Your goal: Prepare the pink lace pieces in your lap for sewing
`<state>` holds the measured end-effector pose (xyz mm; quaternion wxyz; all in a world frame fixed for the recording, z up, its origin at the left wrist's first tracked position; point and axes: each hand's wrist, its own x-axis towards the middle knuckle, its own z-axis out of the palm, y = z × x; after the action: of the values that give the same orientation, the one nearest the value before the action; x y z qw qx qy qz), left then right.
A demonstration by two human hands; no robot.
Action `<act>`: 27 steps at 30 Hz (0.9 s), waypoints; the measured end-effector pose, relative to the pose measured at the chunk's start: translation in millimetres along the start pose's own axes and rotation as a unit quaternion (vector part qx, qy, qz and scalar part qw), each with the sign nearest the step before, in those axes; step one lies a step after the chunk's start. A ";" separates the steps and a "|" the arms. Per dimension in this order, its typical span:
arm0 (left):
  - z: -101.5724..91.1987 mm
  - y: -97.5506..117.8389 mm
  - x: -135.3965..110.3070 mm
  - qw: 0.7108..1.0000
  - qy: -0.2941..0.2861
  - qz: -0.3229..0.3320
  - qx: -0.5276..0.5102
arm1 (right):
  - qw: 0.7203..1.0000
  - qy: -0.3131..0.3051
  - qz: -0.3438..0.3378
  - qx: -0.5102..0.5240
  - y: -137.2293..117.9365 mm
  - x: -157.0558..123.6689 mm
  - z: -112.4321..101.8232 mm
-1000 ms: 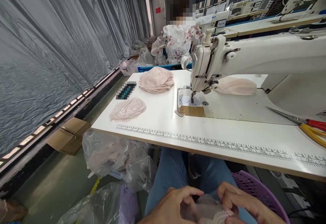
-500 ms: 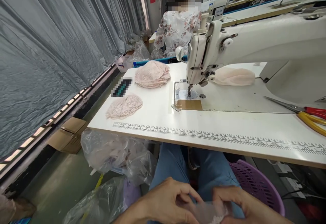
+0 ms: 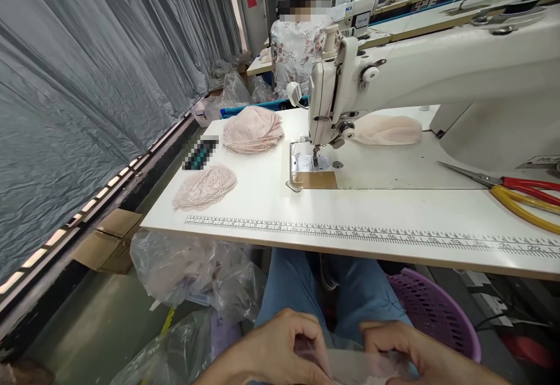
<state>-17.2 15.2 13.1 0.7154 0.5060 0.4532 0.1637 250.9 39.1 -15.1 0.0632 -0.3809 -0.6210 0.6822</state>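
At the bottom of the head view, over my lap, my left hand (image 3: 280, 347) is closed with thumb and fingers pinching a sheer pale piece of fabric (image 3: 350, 364). My right hand (image 3: 405, 347) grips the other side of the same piece, its fingers curled. The see-through cloth spans the gap between both hands, and its lower part is cut off by the frame edge. On the table ahead lie a pale pink lace stack (image 3: 205, 186) and a larger pile of pink cup-shaped pieces (image 3: 254, 130).
A white sewing machine (image 3: 394, 70) stands on the table (image 3: 262, 198), with a beige padded piece (image 3: 387, 130) behind its needle. Red-and-yellow-handled scissors (image 3: 503, 186) lie at right. Below are a purple basket (image 3: 437, 315) and plastic bags (image 3: 196, 268). A person (image 3: 297, 52) sits ahead.
The view has shifted slightly to the right. Both hands remain over my lap, and the sheer fabric now looks stretched flatter between them.
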 end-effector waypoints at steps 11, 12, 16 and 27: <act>4.8 5.7 -0.4 0.994 0.031 -0.084 -0.066 | 0.997 -0.040 0.051 0.033 -22.2 0.7 1.0; 4.1 5.3 -1.0 0.993 0.027 -0.088 -0.072 | 0.998 -0.034 0.050 0.034 -18.3 0.9 1.8; -3.3 3.5 -6.8 0.992 -0.013 -0.110 -0.056 | 0.999 -0.027 0.030 0.014 -14.2 2.5 2.7; -16.3 9.2 -8.8 0.994 -0.082 -0.076 0.008 | 1.000 0.004 0.013 -0.024 22.6 6.7 -2.8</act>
<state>-33.2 22.5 24.1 0.7566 0.4875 0.4312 0.0630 256.6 40.0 -38.1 0.0476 -0.3929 -0.6321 0.6662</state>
